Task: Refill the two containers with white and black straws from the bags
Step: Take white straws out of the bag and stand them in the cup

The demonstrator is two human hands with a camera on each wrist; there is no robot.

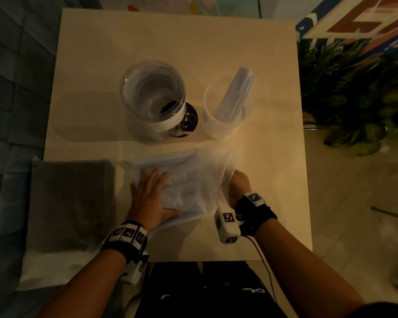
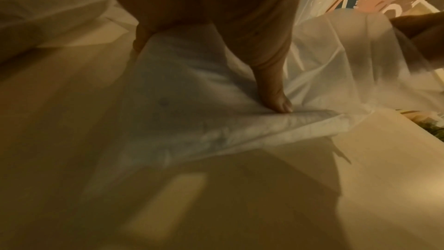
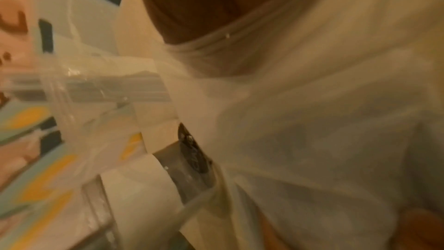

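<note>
A translucent bag of white straws [image 1: 189,187] lies on the cream table [image 1: 170,42] near its front edge. My left hand [image 1: 149,196] lies flat on the bag's left part, and its thumb [image 2: 276,98] presses the film down. My right hand [image 1: 239,183] grips the bag's right, open end, and the film drapes over its fingers [image 3: 216,64], hiding them. Behind the bag stand two clear containers: a wide one with a white band [image 1: 152,99], nothing in it, and a narrower one [image 1: 228,109] holding white straws [image 1: 239,88]. A dark bag of black straws [image 1: 71,203] lies at the left.
A round purple and black disc [image 1: 189,118] lies between the containers. A green plant [image 1: 354,92] stands past the table's right edge. The dark bag overhangs the table's left front corner. My lap is just below the front edge.
</note>
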